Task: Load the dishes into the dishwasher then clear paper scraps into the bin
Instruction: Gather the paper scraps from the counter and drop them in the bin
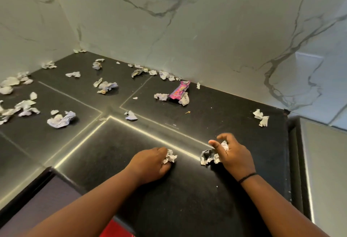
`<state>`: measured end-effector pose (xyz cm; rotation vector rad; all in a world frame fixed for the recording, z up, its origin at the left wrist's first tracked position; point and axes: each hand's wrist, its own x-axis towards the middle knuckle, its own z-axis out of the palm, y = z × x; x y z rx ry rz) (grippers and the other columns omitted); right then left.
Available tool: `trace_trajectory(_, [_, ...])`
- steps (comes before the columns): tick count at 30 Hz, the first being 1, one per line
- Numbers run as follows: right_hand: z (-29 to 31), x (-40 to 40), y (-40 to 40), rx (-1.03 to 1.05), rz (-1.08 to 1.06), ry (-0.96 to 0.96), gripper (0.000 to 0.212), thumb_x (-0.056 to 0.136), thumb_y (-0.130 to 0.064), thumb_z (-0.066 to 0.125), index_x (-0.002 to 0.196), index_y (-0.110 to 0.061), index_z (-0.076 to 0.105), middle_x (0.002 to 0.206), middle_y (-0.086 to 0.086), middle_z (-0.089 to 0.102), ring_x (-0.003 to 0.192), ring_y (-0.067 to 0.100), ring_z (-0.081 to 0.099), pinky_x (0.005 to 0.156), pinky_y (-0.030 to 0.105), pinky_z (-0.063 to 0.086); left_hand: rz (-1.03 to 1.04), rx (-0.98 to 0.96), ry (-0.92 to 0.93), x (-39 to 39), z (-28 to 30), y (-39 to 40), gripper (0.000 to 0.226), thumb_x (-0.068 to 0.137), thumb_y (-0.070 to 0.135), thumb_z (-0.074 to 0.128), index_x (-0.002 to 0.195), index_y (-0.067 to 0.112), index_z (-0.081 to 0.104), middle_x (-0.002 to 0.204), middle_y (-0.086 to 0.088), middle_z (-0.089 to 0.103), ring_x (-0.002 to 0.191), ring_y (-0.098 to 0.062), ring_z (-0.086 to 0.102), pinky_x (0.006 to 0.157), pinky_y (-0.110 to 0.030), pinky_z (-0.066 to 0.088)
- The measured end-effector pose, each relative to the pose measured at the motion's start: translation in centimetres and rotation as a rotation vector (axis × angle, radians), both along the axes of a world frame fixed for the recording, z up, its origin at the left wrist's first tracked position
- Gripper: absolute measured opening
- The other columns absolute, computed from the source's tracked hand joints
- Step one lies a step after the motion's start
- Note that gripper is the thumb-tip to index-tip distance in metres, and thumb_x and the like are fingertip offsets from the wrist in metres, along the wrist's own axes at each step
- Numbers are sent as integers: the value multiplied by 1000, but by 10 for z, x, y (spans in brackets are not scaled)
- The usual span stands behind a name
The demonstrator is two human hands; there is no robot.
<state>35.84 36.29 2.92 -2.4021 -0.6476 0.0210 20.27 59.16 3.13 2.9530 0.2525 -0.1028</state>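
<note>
Though gripped, paper scraps [170, 157] half-hidden — fingers [163, 150].

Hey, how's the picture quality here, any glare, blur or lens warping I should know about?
Head view: bright glare streaks run along the seams of the black countertop; wide-angle bending curves the marble wall; focus is slightly soft, and the left hand and right hand are readable.
</note>
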Motion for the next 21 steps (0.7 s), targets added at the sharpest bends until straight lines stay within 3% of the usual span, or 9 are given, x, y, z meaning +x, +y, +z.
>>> trace_trajectory(2, [6, -9, 7, -252, 114, 6, 67, 77, -80, 41, 131, -40, 41, 88, -3, 69, 87, 23, 66, 66, 32, 45, 43, -20, -34, -17, -1, 2, 61, 78, 61, 18, 104, 16, 50, 107, -3, 63, 95, -26, 61, 76, -35, 48])
trace_trajectory(3, [8, -14, 11, -357, 152, -15, 66, 78, -79, 41, 131, -41, 40, 92, -3, 69, 91, 22, 65, 68, 31, 44, 66, -36, -45, -23, -1, 4, 60, 77, 61, 19, 103, 17, 50, 106, -2, 63, 94, -26, 61, 77, -35, 48])
trace_trajectory(6, [14, -35, 21, -416, 184, -68, 40, 88, -68, 42, 104, -33, 53, 88, -5, 69, 89, 18, 63, 77, 30, 45, 126, -81, -69, -47, -2, 7, 59, 77, 62, 21, 100, 16, 50, 103, -3, 63, 92, -26, 60, 76, -35, 47])
trace_trajectory(9, [10, -48, 25, -387, 158, -136, 29, 95, -52, 41, 90, -26, 51, 78, -3, 66, 83, 20, 63, 94, 31, 43, 176, -133, -134, -68, 2, 7, 37, 88, 48, 40, 97, 14, 51, 99, -5, 63, 90, -28, 59, 74, -36, 44])
trace_trajectory(11, [11, -59, 24, -376, 142, -105, 29, 96, -48, 42, 85, -23, 52, 75, -3, 64, 81, 21, 62, 78, 27, 41, 207, -184, -220, -87, 6, 9, 38, 86, 48, 40, 91, 13, 51, 92, -6, 64, 84, -29, 59, 70, -35, 44])
trace_trajectory(13, [14, -75, 22, -299, 131, -66, 28, 95, -44, 49, 80, -21, 55, 70, -6, 62, 72, 17, 59, 61, 28, 38, 238, -286, -314, -107, 10, 11, 46, 79, 53, 34, 84, 12, 53, 81, -5, 64, 75, -28, 59, 66, -37, 45])
trace_trajectory(16, [27, -126, 33, -71, 146, 51, 26, 92, -32, 58, 68, -22, 57, 55, -9, 62, 62, 7, 58, 55, 23, 38, 272, -488, -456, -149, 17, 22, 38, 78, 48, 38, 76, 12, 53, 66, 0, 59, 61, -18, 55, 58, -36, 45])
trace_trajectory(21, [47, -243, 86, 383, 147, 349, 28, 91, -18, 61, 64, -12, 62, 49, -5, 62, 43, 3, 55, 48, 15, 42, 312, -692, -517, -238, 10, 43, 16, 78, 39, 42, 70, 30, 52, 60, 11, 57, 54, -4, 51, 50, -14, 34])
